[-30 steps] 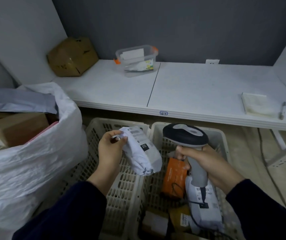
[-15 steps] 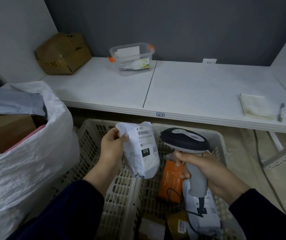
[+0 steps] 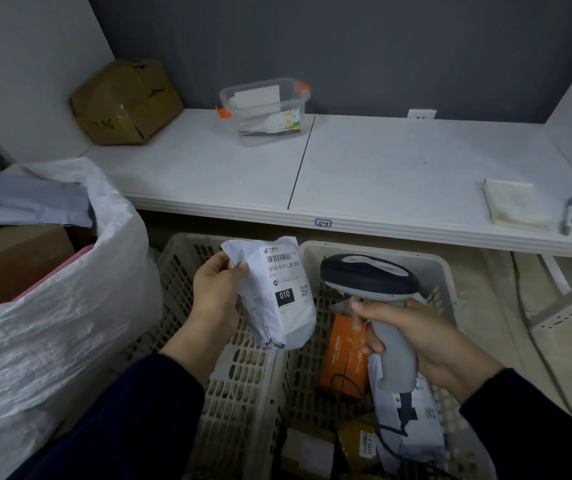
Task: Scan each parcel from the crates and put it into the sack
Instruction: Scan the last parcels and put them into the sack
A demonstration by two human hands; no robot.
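Observation:
My left hand [image 3: 217,292] grips a small white mailer parcel [image 3: 277,296] by its left edge, its barcode label turned up toward me. My right hand [image 3: 416,337] holds a grey and black barcode scanner [image 3: 369,277] just right of the parcel, head pointing left toward it. Both hover over two beige slotted crates: the left crate [image 3: 243,382] and the right crate [image 3: 444,271]. In the right crate lie an orange box [image 3: 341,358], a white mailer [image 3: 412,420] and small cardboard parcels. The big white woven sack [image 3: 52,323] stands at left with a brown box and a grey mailer [image 3: 24,199] inside.
A white table [image 3: 398,174] runs across behind the crates. On it are a taped brown parcel [image 3: 125,102], a clear plastic tub [image 3: 265,109], a notepad [image 3: 515,204] and a pen [image 3: 568,216]. The scanner's cable drops into the right crate. A metal rack foot stands at right.
My left hand has turned the parcel so its barcode label faces up. The scanner has stayed beside it, with my view shifting a little left.

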